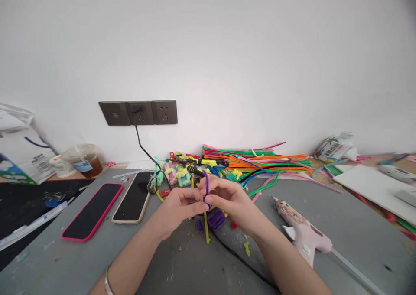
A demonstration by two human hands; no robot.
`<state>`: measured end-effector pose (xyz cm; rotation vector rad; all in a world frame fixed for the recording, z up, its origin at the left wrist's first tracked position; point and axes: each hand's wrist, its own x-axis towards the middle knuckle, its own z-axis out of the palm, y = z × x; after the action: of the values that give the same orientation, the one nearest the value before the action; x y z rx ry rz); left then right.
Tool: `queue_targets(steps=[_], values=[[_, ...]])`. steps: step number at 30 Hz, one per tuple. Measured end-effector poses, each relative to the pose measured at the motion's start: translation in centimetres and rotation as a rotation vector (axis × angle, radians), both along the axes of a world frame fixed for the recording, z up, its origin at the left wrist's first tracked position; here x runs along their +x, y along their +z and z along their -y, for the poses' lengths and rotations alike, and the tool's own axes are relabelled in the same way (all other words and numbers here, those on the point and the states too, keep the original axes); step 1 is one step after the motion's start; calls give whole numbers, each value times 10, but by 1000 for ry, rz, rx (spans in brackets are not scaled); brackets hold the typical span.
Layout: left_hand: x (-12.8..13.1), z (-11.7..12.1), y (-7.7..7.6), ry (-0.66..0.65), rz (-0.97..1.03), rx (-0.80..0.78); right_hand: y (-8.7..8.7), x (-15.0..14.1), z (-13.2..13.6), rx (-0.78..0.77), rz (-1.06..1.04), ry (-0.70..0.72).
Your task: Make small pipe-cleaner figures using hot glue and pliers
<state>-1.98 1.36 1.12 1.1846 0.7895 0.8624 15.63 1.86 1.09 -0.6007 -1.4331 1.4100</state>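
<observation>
In the head view, my left hand (180, 206) and my right hand (229, 199) meet over the middle of the grey mat. Fingertips of both are pinched on a thin purple pipe cleaner (206, 180); one end of it stands up in a curve, while the part between the fingers is mostly covered. Just below hangs or lies a yellow pipe cleaner (206, 232), and I cannot tell whether it is joined to the purple one. Beside it on the mat sits a folded purple pipe-cleaner piece (216, 220). A smaller purple bit (200, 226) is at its left.
Behind my hands lie small colourful pipe-cleaner figures (182, 176), pliers (186, 160) and pipe-cleaner bundles (269, 161). A pink glue gun (307, 236) rests at right. Two phones (92, 212) and an iced drink cup (86, 160) are at left. A black cable (238, 256) crosses the mat.
</observation>
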Motion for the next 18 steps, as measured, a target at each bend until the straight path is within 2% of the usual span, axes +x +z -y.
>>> queue_targets(steps=[3, 6, 9, 12, 18], values=[[-4, -1, 2, -55, -76, 41, 0, 6, 0, -84, 73, 110], [-5, -1, 2, -62, -119, 45, 1, 8, -1, -83, 140, 81], [-1, -1, 2, 26, -150, 76, -1, 5, -3, -76, 132, -66], [3, -2, 1, 140, -192, 192, -5, 1, -6, -85, 114, -182], [6, -3, -5, 218, -222, 279, -5, -4, -2, -115, 117, -121]])
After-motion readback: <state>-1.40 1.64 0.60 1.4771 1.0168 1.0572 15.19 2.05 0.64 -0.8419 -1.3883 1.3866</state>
